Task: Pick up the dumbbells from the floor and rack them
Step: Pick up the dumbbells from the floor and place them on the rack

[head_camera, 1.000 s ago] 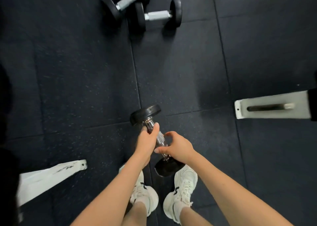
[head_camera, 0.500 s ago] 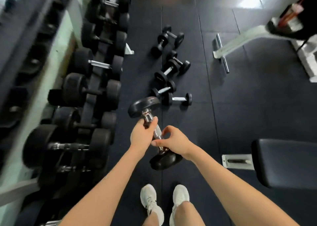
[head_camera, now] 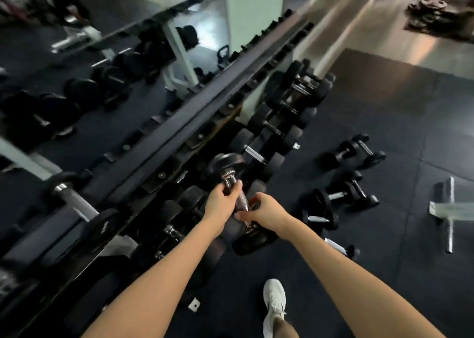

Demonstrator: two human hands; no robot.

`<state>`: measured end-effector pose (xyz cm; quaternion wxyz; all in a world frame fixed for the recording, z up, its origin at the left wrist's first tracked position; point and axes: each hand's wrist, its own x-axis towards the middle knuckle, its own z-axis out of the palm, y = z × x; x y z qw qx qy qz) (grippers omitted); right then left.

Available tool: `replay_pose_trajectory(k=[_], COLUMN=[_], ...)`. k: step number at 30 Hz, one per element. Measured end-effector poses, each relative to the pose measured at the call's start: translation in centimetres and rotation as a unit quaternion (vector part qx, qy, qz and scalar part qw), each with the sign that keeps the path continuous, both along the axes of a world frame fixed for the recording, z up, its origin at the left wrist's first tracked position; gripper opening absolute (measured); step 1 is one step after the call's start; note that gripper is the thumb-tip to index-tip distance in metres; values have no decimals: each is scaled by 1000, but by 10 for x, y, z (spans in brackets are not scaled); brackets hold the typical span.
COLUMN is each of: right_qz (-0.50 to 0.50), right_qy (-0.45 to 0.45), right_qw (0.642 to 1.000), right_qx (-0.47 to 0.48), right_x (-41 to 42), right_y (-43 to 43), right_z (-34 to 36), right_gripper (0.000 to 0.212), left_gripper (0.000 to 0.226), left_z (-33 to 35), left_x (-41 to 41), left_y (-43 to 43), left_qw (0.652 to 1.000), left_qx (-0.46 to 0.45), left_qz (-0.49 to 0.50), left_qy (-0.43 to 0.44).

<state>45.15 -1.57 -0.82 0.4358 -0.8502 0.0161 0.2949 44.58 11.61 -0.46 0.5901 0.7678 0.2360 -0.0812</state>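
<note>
Dumbbell [head_camera: 241, 202] with black heads and a chrome handle is held up off the floor. It's tilted, so one head points up at the rack [head_camera: 154, 155] and the other hangs lower, closer to the body. The upper part of the handle is wrapped by the left hand [head_camera: 220, 205], fingers curled round it. The lower part is gripped by the right hand [head_camera: 267, 212], knuckles up, fingers folded under the bar. Both grips are closed on that same handle, with the hands just beside each other and a bit of knurled chrome showing between them. The whole thing is carried right in front of the rack, near its lower tier, where bigger racked dumbbells [head_camera: 252, 154] are lined up. Off to the right, several smaller loose dumbbells [head_camera: 345, 194] are scattered on the black rubber floor [head_camera: 384, 101], well apart from the hands. One white shoe [head_camera: 274, 304] can be seen at the bottom. Pretty blurry overall, so finer detail can't be made out.
</note>
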Motion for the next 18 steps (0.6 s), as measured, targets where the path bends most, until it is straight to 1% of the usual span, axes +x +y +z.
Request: replay_pose_trajectory(k=[3,8,13,16,18], right_qz=[77,162,208,229,237], right_qy=[-3,-17,-22,-20,-21], right_qw=[997,987,978,973,971], right_qx=[-9,-19,-20,-28,-36], right_x=[40,89,125,143,155], right_y=[23,72,134,174,203], right_z=[9,14,9,0,-8], right_gripper=[45,48,46,48,49], left_gripper=[42,42,42,32,30], left_z=[9,15,9,4,0], left_x=[22,54,80,95,105], left_y=[20,63,119,156,181], left_qw=[998,988,976,972,970], left_qx=[2,42,68,59,61], left_qz=[59,145,205,222,230], left_qy=[18,27,35,42,49])
